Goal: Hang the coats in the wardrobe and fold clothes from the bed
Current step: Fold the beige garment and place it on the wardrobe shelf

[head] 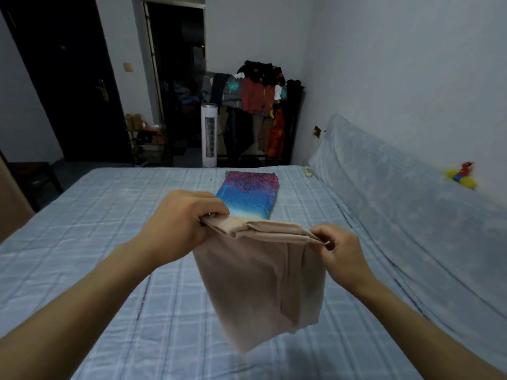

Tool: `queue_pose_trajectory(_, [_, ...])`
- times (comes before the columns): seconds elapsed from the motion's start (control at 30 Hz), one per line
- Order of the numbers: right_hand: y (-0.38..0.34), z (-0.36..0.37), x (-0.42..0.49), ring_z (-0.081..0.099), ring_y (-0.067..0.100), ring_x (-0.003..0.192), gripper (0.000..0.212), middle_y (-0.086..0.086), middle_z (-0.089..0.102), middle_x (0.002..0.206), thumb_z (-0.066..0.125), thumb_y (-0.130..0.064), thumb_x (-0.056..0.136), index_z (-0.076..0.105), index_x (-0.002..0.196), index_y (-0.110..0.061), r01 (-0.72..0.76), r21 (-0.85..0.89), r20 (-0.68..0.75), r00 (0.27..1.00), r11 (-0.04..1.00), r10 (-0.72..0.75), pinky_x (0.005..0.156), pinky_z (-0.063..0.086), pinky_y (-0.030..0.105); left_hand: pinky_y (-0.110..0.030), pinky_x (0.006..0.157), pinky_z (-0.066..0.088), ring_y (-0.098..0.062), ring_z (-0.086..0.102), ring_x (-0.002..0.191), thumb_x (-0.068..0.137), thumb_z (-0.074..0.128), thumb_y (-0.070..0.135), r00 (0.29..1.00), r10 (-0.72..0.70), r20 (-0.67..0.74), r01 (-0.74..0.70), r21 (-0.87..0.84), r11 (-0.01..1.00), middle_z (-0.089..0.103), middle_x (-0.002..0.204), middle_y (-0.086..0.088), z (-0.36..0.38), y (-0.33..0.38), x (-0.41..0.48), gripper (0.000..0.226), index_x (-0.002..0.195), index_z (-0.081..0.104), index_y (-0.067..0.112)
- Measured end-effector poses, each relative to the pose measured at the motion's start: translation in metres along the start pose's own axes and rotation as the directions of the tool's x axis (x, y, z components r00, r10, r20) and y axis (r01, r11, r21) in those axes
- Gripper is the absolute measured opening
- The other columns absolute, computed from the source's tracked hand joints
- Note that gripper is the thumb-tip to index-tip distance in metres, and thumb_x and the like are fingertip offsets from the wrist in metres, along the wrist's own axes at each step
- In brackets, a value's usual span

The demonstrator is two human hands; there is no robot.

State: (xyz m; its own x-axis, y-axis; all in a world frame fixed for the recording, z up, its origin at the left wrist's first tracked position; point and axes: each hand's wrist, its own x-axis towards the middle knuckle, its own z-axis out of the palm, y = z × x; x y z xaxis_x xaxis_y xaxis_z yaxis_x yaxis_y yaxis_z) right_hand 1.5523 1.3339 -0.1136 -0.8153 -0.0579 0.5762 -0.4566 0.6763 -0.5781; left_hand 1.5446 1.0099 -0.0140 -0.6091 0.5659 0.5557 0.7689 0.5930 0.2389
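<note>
Nearest, left hand (183, 218) and right hand (340, 253) each pinching an end of the doubled top edge of a beige garment (255, 283) hanging limp above the bed (82, 242), near a folded blue-purple cloth (247, 193); seemingly light, soft, slippery, best taken at the corners.

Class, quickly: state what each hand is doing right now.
Left hand: grips the beige garment at its top edge.
Right hand: pinches the same garment's other end.

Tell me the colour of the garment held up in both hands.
Plain beige garment, pinched at its top edge by the left hand and right hand; head view.
</note>
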Motion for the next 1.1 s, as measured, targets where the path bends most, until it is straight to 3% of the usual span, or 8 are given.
queue_pose_trajectory(0.07, [0.001,-0.008,-0.013,0.058,0.016,0.063,0.017,-0.002,0.062,0.066,0.069,-0.025,0.087,0.065,0.075,-0.014,-0.036,0.038,-0.002,0.999,0.999,0.036,0.058,0.046,0.035,-0.031,0.059,0.047,-0.012,0.063,0.066,0.075,0.078,0.015,1.000,0.007,-0.017,-0.007,-0.008,1.000,0.066,0.074,0.006,0.001,0.011,-0.005,0.009,0.083,0.074,0.016])
queue_pose_trajectory(0.2, [-0.001,-0.024,-0.034,0.055,0.015,0.061,0.023,-0.001,0.059,0.065,0.062,-0.032,0.090,0.061,0.075,-0.015,-0.026,0.118,0.015,1.000,0.993,0.024,0.055,0.043,0.029,-0.019,0.063,0.046,-0.005,0.063,0.069,0.078,0.080,0.012,0.999,-0.013,-0.042,0.010,-0.063,0.998,0.069,0.075,0.004,0.000,0.034,-0.009,0.008,0.083,0.075,0.012])
queue_pose_trajectory(0.37, [-0.001,-0.038,-0.066,0.061,0.020,0.066,0.022,0.002,0.062,0.073,0.060,-0.035,0.092,0.063,0.082,-0.015,-0.057,0.271,0.039,0.998,0.961,0.048,0.058,0.050,0.039,-0.023,0.062,0.048,-0.006,0.065,0.070,0.075,0.082,0.008,0.992,-0.102,-0.077,0.096,-0.081,0.992,0.070,0.074,0.004,0.004,0.070,-0.015,0.010,0.080,0.076,0.013])
queue_pose_trajectory(0.57, [0.018,-0.045,-0.105,0.058,0.012,0.065,0.012,-0.008,0.061,0.073,0.078,-0.012,0.080,0.068,0.080,-0.019,-0.015,0.271,0.233,0.971,0.962,-0.050,0.060,0.045,0.023,-0.024,0.064,0.049,-0.005,0.066,0.070,0.077,0.082,0.012,0.993,-0.092,-0.068,0.092,-0.015,0.996,0.071,0.075,0.004,0.005,0.102,-0.029,0.008,0.081,0.075,0.013])
queue_pose_trajectory(0.63, [0.021,-0.037,-0.117,0.056,0.007,0.068,0.014,-0.012,0.058,0.074,0.074,-0.006,0.083,0.067,0.080,-0.017,0.008,0.217,0.276,0.959,0.976,-0.070,0.063,0.043,0.019,-0.030,0.063,0.050,-0.007,0.066,0.069,0.077,0.083,0.016,0.997,-0.061,-0.042,0.062,0.008,0.998,0.070,0.074,0.003,0.007,0.111,-0.031,0.009,0.080,0.075,0.012])
queue_pose_trajectory(0.7, [0.022,-0.026,-0.127,0.058,0.007,0.072,0.011,-0.007,0.060,0.077,0.067,-0.006,0.089,0.065,0.082,-0.014,-0.082,0.254,0.297,0.955,0.964,0.003,0.066,0.047,0.023,-0.031,0.063,0.049,-0.010,0.066,0.068,0.078,0.079,0.024,0.999,-0.042,-0.018,0.042,0.021,0.999,0.070,0.073,0.002,0.009,0.113,-0.031,0.013,0.080,0.075,0.012])
queue_pose_trajectory(0.9, [0.030,0.000,-0.122,0.053,0.020,0.061,0.013,0.008,0.059,0.070,0.062,-0.012,0.093,0.060,0.081,-0.013,-0.206,0.340,0.298,0.949,0.918,0.102,0.057,0.043,0.036,-0.031,0.062,0.048,-0.008,0.063,0.066,0.076,0.083,0.011,0.998,-0.060,0.021,0.059,0.046,0.997,0.069,0.072,0.005,0.014,0.083,-0.030,0.009,0.080,0.075,0.014])
queue_pose_trajectory(1.1, [0.065,0.036,-0.060,0.064,0.018,0.069,0.025,-0.002,0.067,0.074,0.060,0.005,0.086,0.069,0.084,-0.018,-0.226,0.240,0.262,0.952,0.944,0.161,0.064,0.052,0.043,-0.026,0.063,0.049,-0.005,0.063,0.067,0.077,0.082,0.012,0.992,-0.117,0.051,0.117,0.008,0.993,0.068,0.073,0.007,0.042,0.000,-0.008,0.009,0.081,0.074,0.016])
